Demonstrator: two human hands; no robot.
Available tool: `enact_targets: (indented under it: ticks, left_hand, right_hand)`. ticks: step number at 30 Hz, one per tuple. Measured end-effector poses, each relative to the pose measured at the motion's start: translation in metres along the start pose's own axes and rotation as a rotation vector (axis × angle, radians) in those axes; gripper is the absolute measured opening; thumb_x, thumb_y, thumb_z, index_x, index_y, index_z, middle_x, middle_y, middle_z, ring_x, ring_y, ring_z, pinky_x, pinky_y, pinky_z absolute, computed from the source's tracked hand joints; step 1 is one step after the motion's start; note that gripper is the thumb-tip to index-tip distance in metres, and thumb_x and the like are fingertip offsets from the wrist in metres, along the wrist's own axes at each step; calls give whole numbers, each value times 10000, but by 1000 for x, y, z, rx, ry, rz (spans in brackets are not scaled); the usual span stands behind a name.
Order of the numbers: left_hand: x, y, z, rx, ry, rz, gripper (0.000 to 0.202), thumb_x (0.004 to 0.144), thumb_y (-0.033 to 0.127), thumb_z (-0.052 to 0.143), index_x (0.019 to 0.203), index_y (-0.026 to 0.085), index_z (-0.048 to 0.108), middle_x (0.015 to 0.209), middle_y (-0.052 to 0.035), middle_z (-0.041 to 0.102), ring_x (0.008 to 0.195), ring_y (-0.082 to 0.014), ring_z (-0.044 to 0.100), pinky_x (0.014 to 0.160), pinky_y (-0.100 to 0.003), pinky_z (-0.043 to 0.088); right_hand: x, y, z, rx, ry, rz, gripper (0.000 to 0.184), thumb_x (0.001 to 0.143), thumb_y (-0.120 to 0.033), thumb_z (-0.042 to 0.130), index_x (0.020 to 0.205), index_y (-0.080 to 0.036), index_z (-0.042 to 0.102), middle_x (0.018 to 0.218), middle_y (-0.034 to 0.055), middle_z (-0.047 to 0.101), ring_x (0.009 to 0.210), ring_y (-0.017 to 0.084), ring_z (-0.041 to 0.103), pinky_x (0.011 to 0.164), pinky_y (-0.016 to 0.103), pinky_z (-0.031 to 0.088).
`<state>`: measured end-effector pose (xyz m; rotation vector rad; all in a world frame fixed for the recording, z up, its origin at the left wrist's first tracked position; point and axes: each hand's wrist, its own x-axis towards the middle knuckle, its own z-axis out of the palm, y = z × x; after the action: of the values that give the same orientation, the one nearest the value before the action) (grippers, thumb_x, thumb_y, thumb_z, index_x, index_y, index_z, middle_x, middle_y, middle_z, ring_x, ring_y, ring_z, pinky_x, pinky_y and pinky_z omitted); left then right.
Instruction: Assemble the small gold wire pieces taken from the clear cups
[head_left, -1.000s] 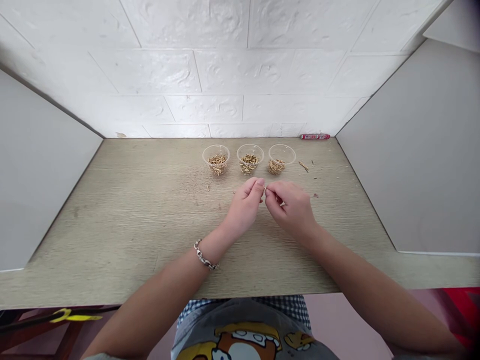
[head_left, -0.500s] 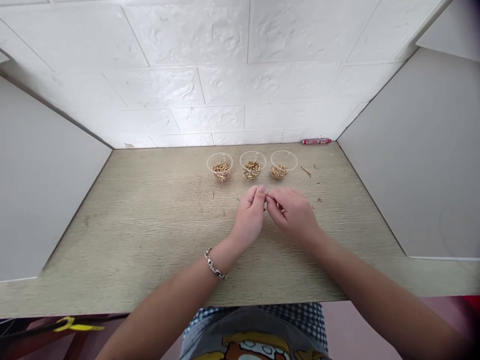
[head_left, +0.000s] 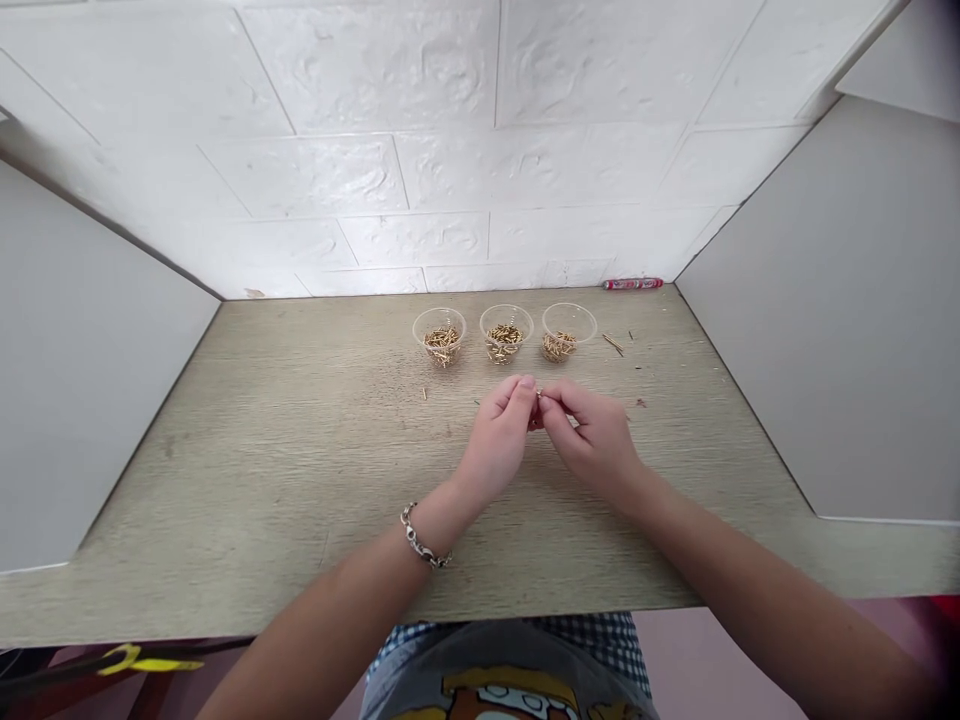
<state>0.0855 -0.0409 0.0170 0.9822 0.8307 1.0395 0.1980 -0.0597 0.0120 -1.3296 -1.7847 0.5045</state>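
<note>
My left hand (head_left: pixel 504 430) is closed, its thumb pressed down on its fingers. Beside it my right hand (head_left: pixel 596 440) pinches a tiny metallic piece (head_left: pixel 539 394) between thumb and forefinger. The fingertips of both hands nearly meet around this piece, too small to name exactly. Whatever lies inside my left fingers is hidden. Just beyond the hands stand three clear plastic cups: a left cup (head_left: pixel 439 317), a middle cup (head_left: pixel 507 315) and a right cup (head_left: pixel 574 320). Each holds many small brass-coloured pins.
Loose brass-coloured pins (head_left: pixel 613 345) lie right of the cups, and a single pin (head_left: pixel 424 394) lies left of my hands. A red marker-like tube (head_left: pixel 632 284) rests against the white wall (head_left: pixel 450 170). Grey panels (head_left: pixel 840 320) border the wooden table (head_left: pixel 262 450) on both sides.
My right hand has shifted slightly right and toward me, widening the small gap between the fingertips. The left hand stays nearly in place. The cups and loose pins have not moved.
</note>
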Motion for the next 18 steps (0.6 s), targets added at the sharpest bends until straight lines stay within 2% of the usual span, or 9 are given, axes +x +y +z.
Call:
enact_targets:
  ticks: [8, 18]
  left_hand:
    - [4, 2, -4, -27, -33, 8, 315, 853, 308, 435, 596, 158, 330, 552, 54, 309, 516, -49, 304, 507, -167, 309]
    - [4, 2, -7, 192, -87, 131, 317, 879, 343, 402, 625, 160, 356, 600, 42, 327, 558, -62, 310, 537, -179, 321]
  right_hand:
    - [-1, 1, -1, -1, 59, -51, 162, 845, -171, 447, 695, -183, 507, 606, -31, 563, 515, 65, 473, 513, 179, 376]
    - [-1, -2, -1, 56, 67, -32, 166, 856, -172, 443, 711, -187, 523, 626, -26, 590, 580, 81, 556, 547, 185, 417]
